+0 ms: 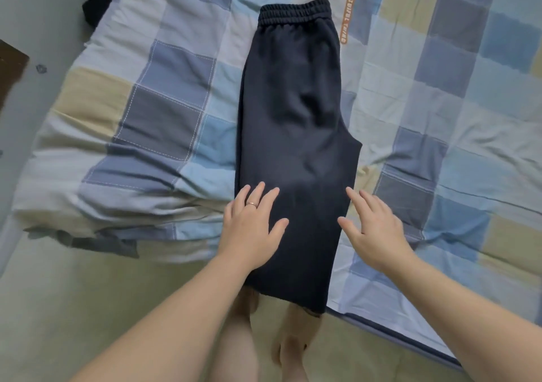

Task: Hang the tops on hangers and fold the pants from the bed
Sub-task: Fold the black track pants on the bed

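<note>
At the far left, beyond the edge of the bed, a dark bundle of cloth (pixel 93 9) is lying on the pale floor (pixel 73 287); it is too cut off to tell what it is. The blue, grey and cream checked quilt (pixel 164 106) is covering the bed and is showing creases on both sides.

The left hand (pixel 252 226), wearing a thin ring (pixel 252 204), is resting flat on the near left edge of the dark navy sweatpants (pixel 296 117). Its fingers are straight and spread, so its grip is holding nothing and is only pressing the cloth down.

The sweatpants are lying lengthwise along the middle of the quilt. They are looking doubled along their length, one leg over the other. The elastic waistband (pixel 294 10) is sitting at the far end, and the hem (pixel 290 299) is hanging over the near edge of the bed, just above the person's bare legs (pixel 240 337).

The right hand (pixel 372 229) is reaching at the right edge of the sweatpants with fingers spread and straight, its grip likewise taking nothing. Whether it is touching the cloth cannot be told. An orange printed label (pixel 347 15) is showing on the quilt just right of the waistband.

As a judgement, the folding of this pair is partly done: the lengthwise fold is looking finished and smoothing is under way, while the crosswise folds are remaining. No tops or hangers are appearing in view, so how far the hanging has gone cannot be told.
</note>
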`<state>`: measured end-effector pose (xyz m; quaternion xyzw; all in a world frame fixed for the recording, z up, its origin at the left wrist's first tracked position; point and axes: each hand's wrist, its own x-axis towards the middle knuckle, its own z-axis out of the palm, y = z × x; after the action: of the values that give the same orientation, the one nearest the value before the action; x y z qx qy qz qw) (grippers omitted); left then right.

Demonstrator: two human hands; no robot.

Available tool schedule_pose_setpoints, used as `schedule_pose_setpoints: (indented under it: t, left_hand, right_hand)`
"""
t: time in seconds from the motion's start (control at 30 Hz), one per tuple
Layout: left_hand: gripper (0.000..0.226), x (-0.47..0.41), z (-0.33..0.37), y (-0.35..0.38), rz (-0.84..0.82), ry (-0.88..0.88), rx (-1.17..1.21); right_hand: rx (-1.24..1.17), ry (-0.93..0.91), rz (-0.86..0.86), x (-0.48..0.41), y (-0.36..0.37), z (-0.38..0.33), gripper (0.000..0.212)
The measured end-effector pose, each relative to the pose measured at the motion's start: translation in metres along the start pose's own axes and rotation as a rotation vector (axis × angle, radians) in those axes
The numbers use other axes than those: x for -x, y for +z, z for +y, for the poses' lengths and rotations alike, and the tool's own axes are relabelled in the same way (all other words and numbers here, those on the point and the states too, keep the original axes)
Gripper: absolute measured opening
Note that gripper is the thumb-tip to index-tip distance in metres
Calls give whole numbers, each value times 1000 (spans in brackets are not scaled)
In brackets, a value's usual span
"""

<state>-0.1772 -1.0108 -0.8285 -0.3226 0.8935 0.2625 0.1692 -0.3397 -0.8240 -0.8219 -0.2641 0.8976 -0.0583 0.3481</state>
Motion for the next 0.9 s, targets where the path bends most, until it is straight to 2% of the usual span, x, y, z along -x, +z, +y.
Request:
schedule_pose_setpoints:
  t: [0.23,0.4,0.5,0.6,0.7,0.77,0.83,0.9]
  left_hand:
    - [63,83,-17,75,-40,-196,135]
    - [69,105,-49,119,118,-278,233]
    - [75,104,-68,139,181,-361,491]
    - [68,97,-77,153,179,-436,646]
    - [59,90,-81,163,107,-491,727]
    - [55,86,-83,167,59,-499,750]
    - [46,87,-84,169,-1,-499,746]
    - [34,91,-84,167,-71,-500,747]
  right_hand:
    - [21,32,-143,51,77,44,64]
    - [-116,85,-172,64,140,62,70]
    - [-310,120,-174,64,167,60,74]
    - [-592,185,-137,58,188,53,58]
    - [-869,324,-160,51,200,41,53]
    - [-1007,381,-178,46,204,35,42]
    - [-1052,396,-240,45,206,32,31]
    - [-1077,425,-307,51,205,30,33]
